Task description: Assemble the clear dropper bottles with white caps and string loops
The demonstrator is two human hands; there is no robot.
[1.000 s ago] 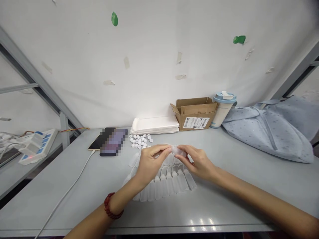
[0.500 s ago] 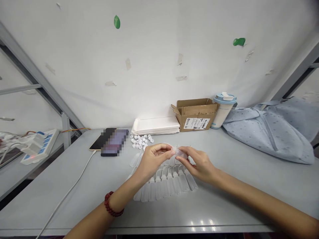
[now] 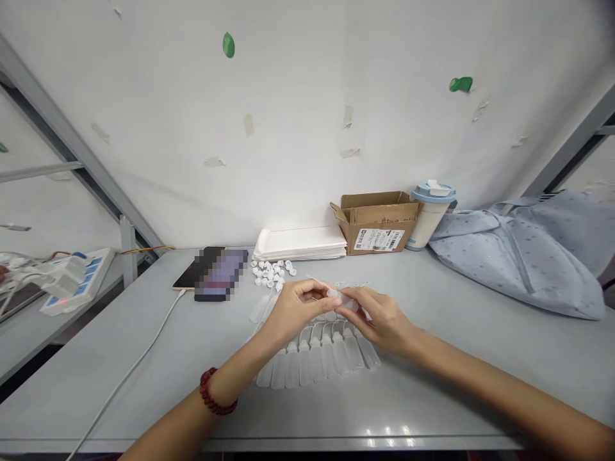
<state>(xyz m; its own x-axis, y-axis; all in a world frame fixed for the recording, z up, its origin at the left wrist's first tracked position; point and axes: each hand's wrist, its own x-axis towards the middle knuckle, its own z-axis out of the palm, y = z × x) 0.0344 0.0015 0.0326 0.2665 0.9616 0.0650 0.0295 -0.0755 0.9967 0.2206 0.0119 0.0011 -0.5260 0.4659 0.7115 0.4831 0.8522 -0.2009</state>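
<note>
clamping a translucent bottle (image 3: 349, 302) in the grip of left hand (image 3: 298, 308) and right hand (image 3: 380, 318) — fingertips now closer together, still mid-handling.

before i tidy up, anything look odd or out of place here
Tape scraps and green bits dot the otherwise plain wall, like leftovers. The box has a flap sticking out; the caps lie heaped, unlike the bottles in a row.

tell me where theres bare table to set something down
The table shows bare between the white cable and left arm, and between the blue cloth and right arm. It's crowded mid-table, with bottles and caps, and at the back, where the white stack, box and cup sit close together.
</note>
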